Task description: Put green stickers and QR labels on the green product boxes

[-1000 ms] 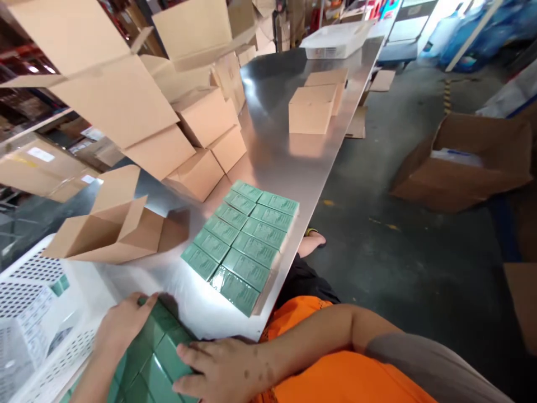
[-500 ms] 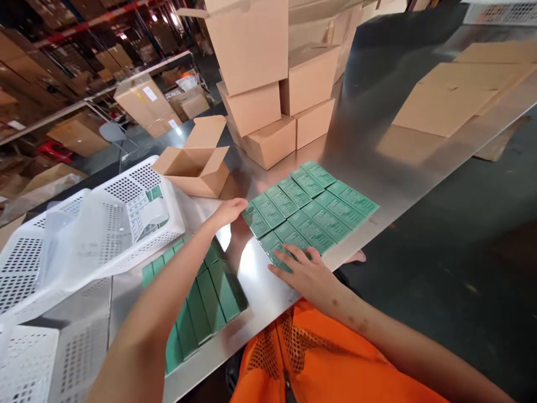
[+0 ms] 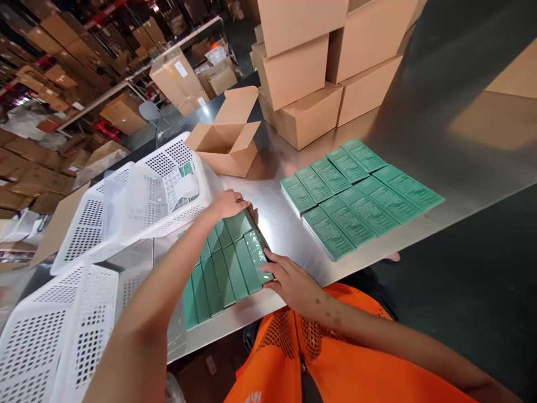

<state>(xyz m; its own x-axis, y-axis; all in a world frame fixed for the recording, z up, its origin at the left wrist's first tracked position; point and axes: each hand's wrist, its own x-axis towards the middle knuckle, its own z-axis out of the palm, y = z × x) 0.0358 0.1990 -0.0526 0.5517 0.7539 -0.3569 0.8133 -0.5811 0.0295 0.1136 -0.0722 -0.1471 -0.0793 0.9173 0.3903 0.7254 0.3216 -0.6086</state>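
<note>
Green boxes in two rows form a block point(image 3: 222, 263) at the left of the metal table, partly hidden by my left forearm. My left hand point(image 3: 231, 204) curls over the far end of its right edge, its fingers closed against a green box. At the near end, my right hand point(image 3: 289, 280) grips the same side, fingers bent against the rightmost green box point(image 3: 257, 252), which glints as if under clear film. Farther right lies a second block of green boxes point(image 3: 361, 201), printed faces up, with neither hand touching it.
White perforated baskets point(image 3: 94, 224) stand at the left, one holding printed sheets point(image 3: 178, 187). An open carton point(image 3: 230, 148) sits behind the green boxes. Stacked cartons point(image 3: 310, 115) rise at the back of the metal table point(image 3: 423, 134). Its front edge runs close to my orange vest.
Both hands have moved left from the right-hand block of green boxes to the left-hand block. The view has shifted left, and the right-hand block now lies untouched.
</note>
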